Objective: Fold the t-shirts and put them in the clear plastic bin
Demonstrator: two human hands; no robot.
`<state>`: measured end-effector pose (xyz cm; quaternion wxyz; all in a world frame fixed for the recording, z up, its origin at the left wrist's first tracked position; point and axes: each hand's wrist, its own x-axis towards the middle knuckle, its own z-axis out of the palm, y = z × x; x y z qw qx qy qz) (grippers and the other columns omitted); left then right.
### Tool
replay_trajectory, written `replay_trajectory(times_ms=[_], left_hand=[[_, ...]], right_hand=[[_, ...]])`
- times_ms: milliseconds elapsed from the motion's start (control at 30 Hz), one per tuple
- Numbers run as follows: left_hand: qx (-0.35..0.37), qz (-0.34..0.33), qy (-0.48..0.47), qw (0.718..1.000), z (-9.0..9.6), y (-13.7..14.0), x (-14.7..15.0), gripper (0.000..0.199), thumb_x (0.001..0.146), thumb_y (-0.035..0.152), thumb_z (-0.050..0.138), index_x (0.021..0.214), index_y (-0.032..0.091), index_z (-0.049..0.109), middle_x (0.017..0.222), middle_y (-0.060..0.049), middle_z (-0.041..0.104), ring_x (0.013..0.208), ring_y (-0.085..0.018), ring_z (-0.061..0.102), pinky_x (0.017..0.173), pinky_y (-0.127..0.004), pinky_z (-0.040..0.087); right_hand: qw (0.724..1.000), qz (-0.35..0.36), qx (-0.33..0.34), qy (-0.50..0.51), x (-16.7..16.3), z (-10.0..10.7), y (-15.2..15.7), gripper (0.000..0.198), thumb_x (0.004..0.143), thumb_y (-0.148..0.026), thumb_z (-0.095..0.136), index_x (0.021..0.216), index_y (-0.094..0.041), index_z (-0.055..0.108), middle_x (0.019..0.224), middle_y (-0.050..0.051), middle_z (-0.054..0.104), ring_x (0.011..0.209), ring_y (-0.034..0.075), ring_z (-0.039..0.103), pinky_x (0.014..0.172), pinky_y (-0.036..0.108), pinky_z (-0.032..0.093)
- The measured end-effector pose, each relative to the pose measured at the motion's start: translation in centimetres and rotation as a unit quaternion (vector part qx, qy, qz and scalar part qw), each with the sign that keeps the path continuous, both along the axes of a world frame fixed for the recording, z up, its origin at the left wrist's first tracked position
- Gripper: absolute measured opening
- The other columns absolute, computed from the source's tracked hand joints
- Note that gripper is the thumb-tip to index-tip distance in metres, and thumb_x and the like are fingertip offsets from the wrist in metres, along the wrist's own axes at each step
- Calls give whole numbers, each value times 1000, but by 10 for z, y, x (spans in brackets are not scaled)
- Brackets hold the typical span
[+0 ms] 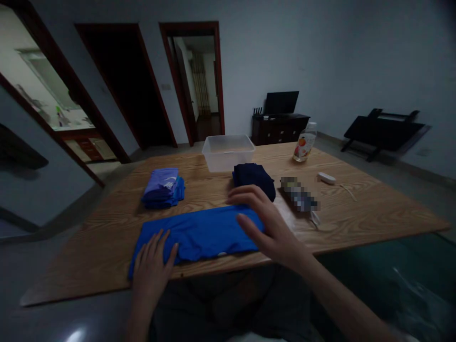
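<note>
A blue garment [210, 232], folded into a long flat strip, lies along the near edge of the table. My left hand [153, 259] rests flat on its left end, fingers spread. Over its right end hovers my right hand [263, 218], thumb apart from the fingers and nothing in it; whether it touches the cloth I cannot tell. Just behind that hand sits a dark navy folded cloth [253, 175], its lower part partly hidden by the fingers. To the left, beyond the strip, stands a stack of folded purple and blue clothes [162, 187].
On the wooden table [110, 237] are a clear plastic box [228, 154] at the far side, a bottle [305, 142], a small white case [326, 178] and a pixelated item with a strap [299, 194]. A TV cabinet and a folded black table stand beyond.
</note>
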<state>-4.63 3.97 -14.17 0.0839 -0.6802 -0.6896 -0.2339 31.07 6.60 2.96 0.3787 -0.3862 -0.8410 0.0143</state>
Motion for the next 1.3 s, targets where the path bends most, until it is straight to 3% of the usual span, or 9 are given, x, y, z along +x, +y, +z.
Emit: replay_trajectory(times_ms=[133, 267, 333, 400, 500, 667, 1067, 1200, 1300], left_hand=[[23, -1, -15, 1000, 37, 29, 6, 68, 106, 62, 35, 147, 14, 59, 162, -17, 48, 154, -35, 38, 129, -53, 30], [83, 12, -10, 996, 99, 94, 12, 62, 106, 57, 44, 151, 16, 57, 165, -15, 42, 159, -34, 26, 132, -52, 24], [42, 40, -4, 998, 115, 131, 8, 71, 101, 60, 56, 160, 21, 47, 173, -16, 28, 160, -42, 19, 128, -66, 21], [-54, 50, -6, 997, 115, 164, 0, 88, 94, 65, 65, 167, 26, 36, 177, -19, 15, 160, -51, 12, 119, -81, 22], [-145, 33, 12, 989, 99, 195, -13, 97, 91, 65, 70, 170, 29, 27, 177, -21, 11, 159, -54, 7, 112, -86, 25], [-125, 10, 61, 990, 79, 207, -23, 93, 94, 62, 66, 171, 29, 24, 176, -19, 16, 160, -50, 10, 112, -85, 28], [-87, 12, 86, 992, 77, 215, 3, 85, 99, 57, 60, 170, 25, 25, 174, -22, 22, 158, -48, 14, 110, -82, 34], [-98, 31, 82, 991, 81, 218, 14, 87, 99, 57, 60, 171, 23, 24, 175, -23, 18, 159, -50, 11, 113, -83, 29], [-69, 83, 96, 990, 93, 224, 38, 99, 93, 58, 71, 170, 16, 25, 176, -26, 7, 160, -53, -1, 117, -85, 12]], right_hand=[[963, -184, -29, -192, -15, -43, 73, 60, 103, -51, 65, 157, -27, 54, 168, 20, 34, 158, 51, 14, 116, 87, 11], [924, -253, -64, -280, -13, -83, 131, 83, 97, -65, 67, 165, -25, 41, 176, 23, 8, 157, 58, 2, 106, 95, 6], [915, -268, -61, -296, -7, -92, 142, 81, 97, -62, 66, 165, -24, 42, 177, 21, 3, 157, 58, 1, 105, 95, 8], [910, -283, -46, -300, -1, -96, 144, 77, 98, -51, 65, 166, -24, 40, 177, 19, -1, 157, 57, 1, 105, 94, 12], [902, -304, -42, -304, 8, -98, 145, 75, 98, -32, 58, 168, -22, 35, 178, 15, -6, 158, 54, 3, 109, 90, 21], [889, -353, -54, -287, 20, -102, 158, 69, 97, -23, 52, 165, -21, 41, 178, 16, -6, 157, 56, 9, 107, 89, 25], [869, -402, -63, -280, 39, -105, 216, 68, 94, -23, 52, 162, -17, 47, 178, 15, -3, 157, 56, 8, 109, 88, 21], [862, -407, -78, -292, 49, -105, 230, 69, 93, -24, 55, 161, -16, 47, 178, 15, -4, 156, 56, 8, 109, 88, 20], [863, -406, -67, -292, 51, -106, 237, 66, 95, -28, 56, 159, -14, 50, 178, 17, -3, 155, 57, 9, 109, 89, 20]])
